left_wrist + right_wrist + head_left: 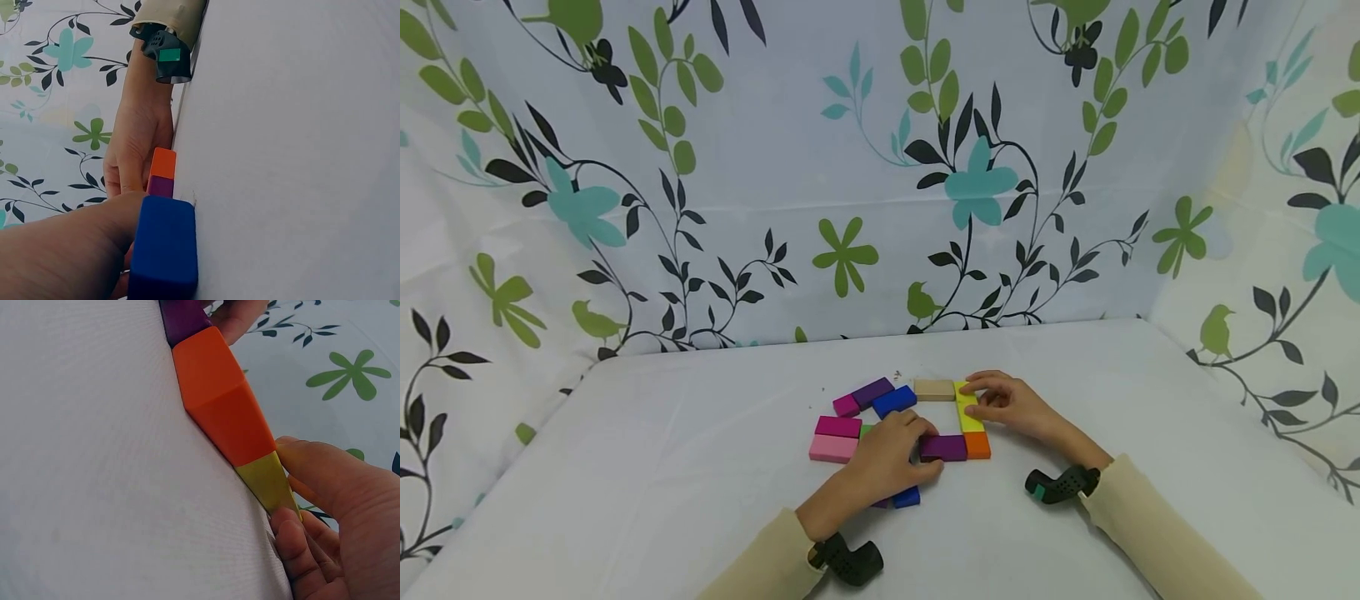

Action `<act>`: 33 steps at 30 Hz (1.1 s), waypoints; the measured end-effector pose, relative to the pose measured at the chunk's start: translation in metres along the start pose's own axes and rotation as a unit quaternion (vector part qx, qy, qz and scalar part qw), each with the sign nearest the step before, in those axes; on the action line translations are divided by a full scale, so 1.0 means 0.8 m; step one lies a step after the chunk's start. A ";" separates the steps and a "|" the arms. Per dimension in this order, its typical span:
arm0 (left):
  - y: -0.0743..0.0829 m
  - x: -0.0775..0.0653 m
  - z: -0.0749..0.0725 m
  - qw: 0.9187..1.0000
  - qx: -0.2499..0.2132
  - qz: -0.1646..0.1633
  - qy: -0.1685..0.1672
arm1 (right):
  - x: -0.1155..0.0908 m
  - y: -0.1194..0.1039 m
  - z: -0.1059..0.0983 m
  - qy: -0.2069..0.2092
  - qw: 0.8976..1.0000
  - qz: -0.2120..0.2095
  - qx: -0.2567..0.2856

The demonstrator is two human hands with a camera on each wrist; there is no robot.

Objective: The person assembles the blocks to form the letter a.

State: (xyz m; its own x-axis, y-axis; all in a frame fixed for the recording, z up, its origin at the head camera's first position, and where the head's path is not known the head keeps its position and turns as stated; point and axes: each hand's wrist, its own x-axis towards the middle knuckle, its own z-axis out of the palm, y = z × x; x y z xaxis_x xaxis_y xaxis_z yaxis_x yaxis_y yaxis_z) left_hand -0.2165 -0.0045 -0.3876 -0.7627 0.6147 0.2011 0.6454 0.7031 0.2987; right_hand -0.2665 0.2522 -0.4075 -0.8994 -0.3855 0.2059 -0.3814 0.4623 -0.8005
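Observation:
Colored wooden-looking blocks lie flat on the white table, some set end to end. My left hand (887,454) is at the left end of a purple block (945,448), thumb on the near side and index finger on the far side. My right hand (1011,407) holds a long yellow block (972,414) between thumb and fingers, seen in the right wrist view around the yellow block (272,481). An orange block (977,446) sits at the corner, touching both purple and yellow. Beyond the yellow one's far end is a tan block (934,390). My left hand partly hides a green block (865,430).
Left of my left hand lie a pink block (833,448) and a magenta block (838,426). Farther back are a blue block (894,402), a dark purple block (872,392) and a small magenta block (846,406). Another blue block (907,497) lies nearer. A patterned curtain (760,167) hangs behind.

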 end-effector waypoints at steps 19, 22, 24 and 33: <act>0.005 -0.025 -0.019 0.999 -0.007 -0.029 0.014 | -0.003 -0.005 0.000 0.005 1.000 0.005 0.005; 0.003 -0.033 -0.021 0.999 0.001 -0.032 0.014 | -0.003 -0.003 0.000 0.002 1.000 0.003 0.009; 0.002 -0.039 -0.023 0.999 0.014 -0.035 0.011 | -0.003 -0.001 0.000 0.001 1.000 0.000 0.006; -0.001 -0.055 -0.027 0.998 0.057 -0.035 0.001 | -0.002 0.001 0.000 0.007 1.000 0.007 0.002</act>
State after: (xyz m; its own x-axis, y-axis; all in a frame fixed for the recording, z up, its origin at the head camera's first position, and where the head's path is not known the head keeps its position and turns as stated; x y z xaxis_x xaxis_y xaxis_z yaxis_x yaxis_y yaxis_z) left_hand -0.1846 -0.0397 -0.3768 -0.8062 0.5620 0.1851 0.5909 0.7807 0.2034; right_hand -0.2654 0.2528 -0.4086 -0.9078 -0.3675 0.2022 -0.3673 0.4638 -0.8062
